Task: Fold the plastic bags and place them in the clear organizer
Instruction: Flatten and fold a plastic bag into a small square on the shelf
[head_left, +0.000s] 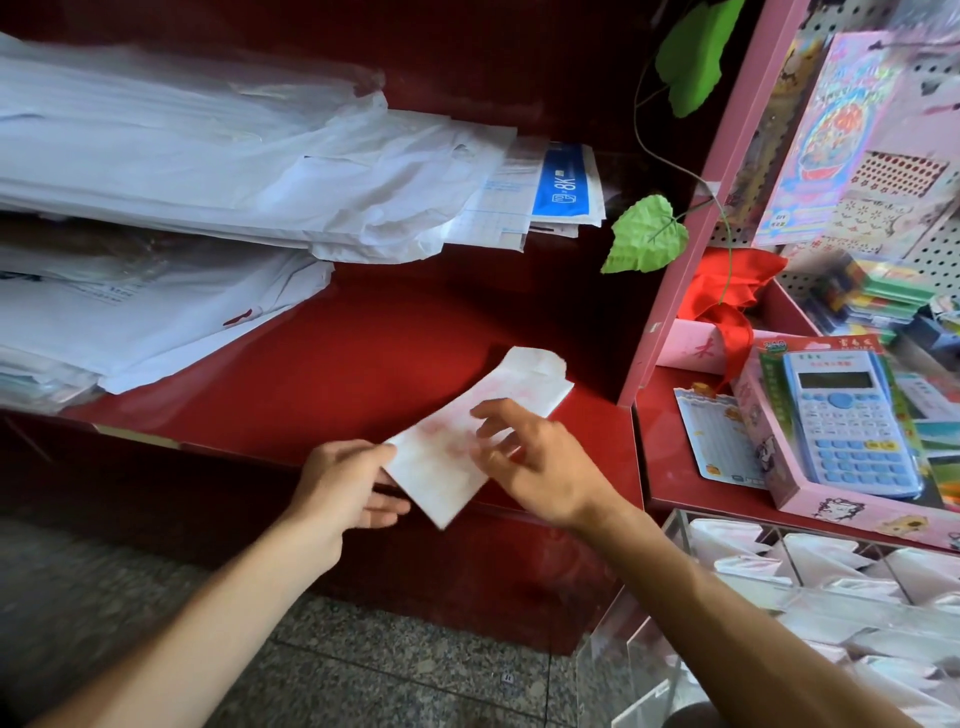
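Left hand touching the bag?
Touching. The head view shows the left hand pinching the near corner of the bag, thumb on top and fingers beneath it.

bag (457, 447): thin white plastic, soft, faint red print, under the right fingers (488, 415)
shelf (363, 364): red, smooth, shiny
organizer (779, 597): clear hard plastic, shiny
floor (389, 665): speckled grey stone

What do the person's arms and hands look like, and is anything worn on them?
Both forearms are bare as far as the picture shows: no sleeves, gloves, watch or bracelet in view. The left hand and the right hand show no rings. The fingernails look short and unpainted.
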